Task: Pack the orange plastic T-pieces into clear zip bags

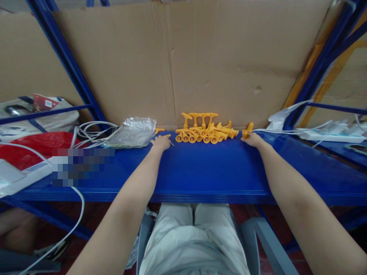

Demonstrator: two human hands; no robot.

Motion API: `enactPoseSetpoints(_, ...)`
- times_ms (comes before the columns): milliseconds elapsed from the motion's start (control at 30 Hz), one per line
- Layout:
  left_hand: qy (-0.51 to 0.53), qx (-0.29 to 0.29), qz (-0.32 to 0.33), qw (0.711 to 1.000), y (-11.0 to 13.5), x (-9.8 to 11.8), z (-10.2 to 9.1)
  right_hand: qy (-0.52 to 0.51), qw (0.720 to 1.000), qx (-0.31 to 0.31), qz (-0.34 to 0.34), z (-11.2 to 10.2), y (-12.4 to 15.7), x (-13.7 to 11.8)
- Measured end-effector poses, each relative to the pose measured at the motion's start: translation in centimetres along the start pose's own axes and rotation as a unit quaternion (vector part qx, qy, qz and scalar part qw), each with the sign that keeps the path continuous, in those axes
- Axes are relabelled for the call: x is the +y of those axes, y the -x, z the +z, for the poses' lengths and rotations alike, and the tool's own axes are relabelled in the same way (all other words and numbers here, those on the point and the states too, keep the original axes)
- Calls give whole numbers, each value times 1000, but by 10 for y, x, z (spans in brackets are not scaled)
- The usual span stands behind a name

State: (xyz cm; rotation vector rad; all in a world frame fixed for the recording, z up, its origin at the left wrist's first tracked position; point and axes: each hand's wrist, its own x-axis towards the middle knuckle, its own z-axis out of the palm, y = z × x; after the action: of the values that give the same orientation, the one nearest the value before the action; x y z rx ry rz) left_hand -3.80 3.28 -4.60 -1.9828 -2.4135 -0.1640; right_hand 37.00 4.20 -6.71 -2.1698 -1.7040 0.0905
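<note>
Left hand [161,142] at a corkscrew [172,143], left of the yellow pile [210,132] on the desk [209,170]; can't tell if gripped. Right hand [253,139] closed on a yellow piece [250,126], right of pile. Reads as a gripping step; next move calls for firm holds, pile unbumped.

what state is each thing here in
Back pieces, upright
Front pieces, heaped, several open ends facing the camera
Clear bag, wrinkled
Red plastic, crumpled
White cable, hanging past the table edge
Left grip, fingers bent, hold unclear
Right grip, at a yellow piece, hold unclear
</note>
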Motion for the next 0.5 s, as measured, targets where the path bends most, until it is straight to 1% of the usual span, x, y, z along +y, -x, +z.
enactPoseSetpoints(167,8,24,-3,1000,-1,-2,0,3,1000,-19,23,0,0,-2)
enactPoseSetpoints(367,21,59,-4,998,-6,-3,5,15,999,-29,19,3,-2,-2)
enactPoseSetpoints(433,37,72,-7,997,-7,-3,6,26,999,-14,17,3,-2,0)
enactPoseSetpoints(500,59,102,-4,993,-7,-4,5,33,999,15,20,1,-1,0)
